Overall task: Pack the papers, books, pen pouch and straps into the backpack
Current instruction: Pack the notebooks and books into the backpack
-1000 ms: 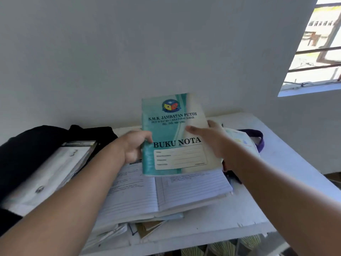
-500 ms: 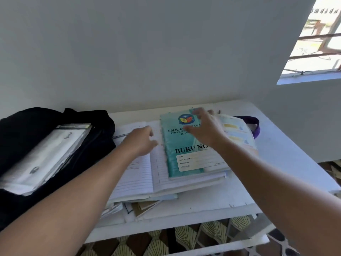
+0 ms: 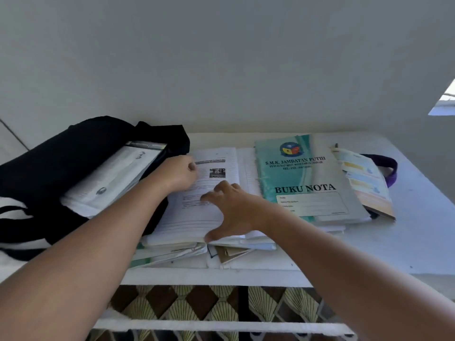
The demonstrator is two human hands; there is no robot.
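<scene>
Tabletop (image 3: 418, 242), white, carries everything. Backpack (image 3: 61, 173), black, lies on its side just left of the left grip, mouth toward the book pile; a bundle of papers (image 3: 110, 180) already sticks out of the opening.

Open workbook (image 3: 211, 193) tops a loose pile of books and sheets, directly under both grips. Teal "BUKU NOTA" notebook (image 3: 307, 178) lies closed just right of the right grip, resting partly on the same pile. Beyond it, further right, a pastel-covered booklet (image 3: 364, 183) over a purple strap loop (image 3: 390, 168). Pen pouch: cannot identify it.

Left grip (image 3: 179, 175): fingers curled at the upper left page of the workbook; whether it pinches the page edge, cannot tell. Right grip (image 3: 236, 207): wide, fingers spread flat on the left-hand page, thumb at the near edge of the pile.

Step in hand (judgement): dealing with the open workbook, probably closing or gathering it for the backpack. Task partly done; notebook, booklet, strap and pile remain outside.

Next move calls for: closing the workbook, gripping it at the spine or near edge, sliding it leftward into the mouth alongside the papers without snagging them.
</scene>
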